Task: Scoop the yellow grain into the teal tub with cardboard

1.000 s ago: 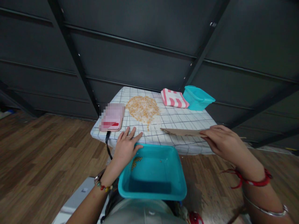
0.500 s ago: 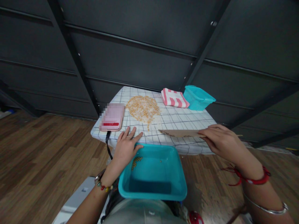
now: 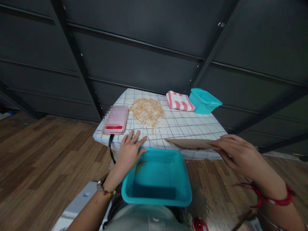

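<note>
My left hand lies with its fingers spread on the near edge of the checked tablecloth, its thumb by the rim of a teal basin. A few yellow beans sit in the basin's left corner, and a single one lies farther right. In my right hand is a flat piece of cardboard, held edge-on over the table's front edge, right of the basin. Beyond my left hand, a pile of yellow beans mixed with white grains spreads over the cloth, with a short trail toward me.
A pink device, partly pixelated, lies at the table's left with a black strap hanging down. At the back right are a folded pink-and-white striped towel and a smaller teal container. A dark panelled wall stands behind.
My right hand has moved right and slightly toward me with the cardboard, which now sits lower over the table edge. My left hand and the basin stay nearly in place.
</note>
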Demonstrator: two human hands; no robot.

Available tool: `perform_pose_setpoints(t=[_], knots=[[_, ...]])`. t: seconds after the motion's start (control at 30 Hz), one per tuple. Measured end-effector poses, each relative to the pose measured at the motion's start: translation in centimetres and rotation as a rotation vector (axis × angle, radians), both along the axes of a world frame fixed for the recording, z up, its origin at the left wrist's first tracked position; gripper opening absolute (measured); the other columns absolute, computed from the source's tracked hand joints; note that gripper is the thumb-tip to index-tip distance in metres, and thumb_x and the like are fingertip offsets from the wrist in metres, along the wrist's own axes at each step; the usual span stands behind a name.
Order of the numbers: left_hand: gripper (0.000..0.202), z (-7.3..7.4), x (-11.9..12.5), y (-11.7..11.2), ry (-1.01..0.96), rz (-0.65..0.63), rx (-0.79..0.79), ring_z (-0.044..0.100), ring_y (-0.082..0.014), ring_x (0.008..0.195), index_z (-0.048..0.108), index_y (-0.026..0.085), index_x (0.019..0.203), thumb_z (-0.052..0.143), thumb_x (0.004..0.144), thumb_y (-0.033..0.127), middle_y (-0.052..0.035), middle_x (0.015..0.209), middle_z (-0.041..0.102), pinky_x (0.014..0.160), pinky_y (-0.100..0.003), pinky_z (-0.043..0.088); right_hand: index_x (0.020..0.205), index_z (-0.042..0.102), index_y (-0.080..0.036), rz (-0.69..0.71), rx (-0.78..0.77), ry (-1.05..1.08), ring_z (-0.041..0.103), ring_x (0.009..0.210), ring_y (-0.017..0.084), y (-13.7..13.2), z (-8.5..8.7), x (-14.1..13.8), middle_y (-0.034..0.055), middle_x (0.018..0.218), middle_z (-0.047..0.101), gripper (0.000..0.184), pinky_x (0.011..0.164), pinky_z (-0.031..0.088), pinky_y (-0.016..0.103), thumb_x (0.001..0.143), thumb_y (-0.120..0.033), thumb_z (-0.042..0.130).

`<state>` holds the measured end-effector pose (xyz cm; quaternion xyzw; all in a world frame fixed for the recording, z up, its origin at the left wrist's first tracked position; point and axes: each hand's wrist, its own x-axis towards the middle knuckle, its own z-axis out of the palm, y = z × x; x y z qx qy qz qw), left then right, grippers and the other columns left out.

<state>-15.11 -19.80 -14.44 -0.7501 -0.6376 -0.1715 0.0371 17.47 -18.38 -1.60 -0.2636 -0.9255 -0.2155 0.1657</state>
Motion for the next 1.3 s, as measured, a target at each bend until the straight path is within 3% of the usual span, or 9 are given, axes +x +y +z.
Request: perform_pose_setpoints(t=[0.23,0.47,0.9,1.07,1.3], knots=[[0.046,0.6,0.2,-0.1,-0.010,0.008,-0.064,0.038,-0.0356,0.132,0.054,0.030,0.126,0.060,0.081,0.033,-0.0105,0.140,0.048,0.102,-0.054,0.037,0.093,0.056,-0.020,0.012,0.018,-0.024,0.062,0.071,0.020,-0.8,0.5,-0.1,0.0033,0.076,0.068,0.019,0.070,0.050,0.034,0.085,-0.010,0.041],[0.045,0.5,0.1,0.0,0.008,0.000,-0.029,0.040,-0.0351,0.130,0.055,0.031,0.125,0.059,0.081,0.035,-0.0098,0.139,0.050,0.101,-0.054,0.039,0.092,0.054,-0.019,0.015,0.065,-0.070,0.062,0.066,0.019,-0.4,0.6,-0.4,0.0027,0.071,0.067,0.019,0.068,0.049,0.033,0.086,-0.008,0.039],[0.045,0.3,-0.1,0.1,0.000,-0.006,-0.024,0.041,-0.0363,0.129,0.055,0.031,0.124,0.061,0.080,0.035,-0.0107,0.138,0.050,0.099,-0.055,0.041,0.092,0.055,-0.018,0.105,-0.085,-0.061,0.061,0.068,0.016,-2.2,1.4,-1.5,0.0041,0.076,0.067,0.020,0.073,0.048,0.031,0.090,-0.011,0.037],[0.046,0.3,0.0,0.0,0.009,0.000,-0.014,0.040,-0.0361,0.130,0.054,0.030,0.125,0.060,0.081,0.036,-0.0107,0.138,0.049,0.100,-0.055,0.040,0.096,0.055,-0.018,0.076,-0.032,-0.038,0.062,0.072,0.017,-1.2,1.1,-1.7,0.0042,0.077,0.068,0.021,0.071,0.048,0.031,0.087,-0.008,0.039],[0.047,0.6,0.0,0.1,0.005,0.015,-0.035,0.040,-0.0355,0.130,0.055,0.033,0.124,0.063,0.078,0.035,-0.0094,0.138,0.049,0.100,-0.054,0.040,0.084,0.055,-0.019,0.057,-0.008,-0.072,0.057,0.063,0.016,-0.3,-0.1,-2.5,0.0029,0.071,0.065,0.024,0.073,0.047,0.032,0.082,-0.003,0.037]])
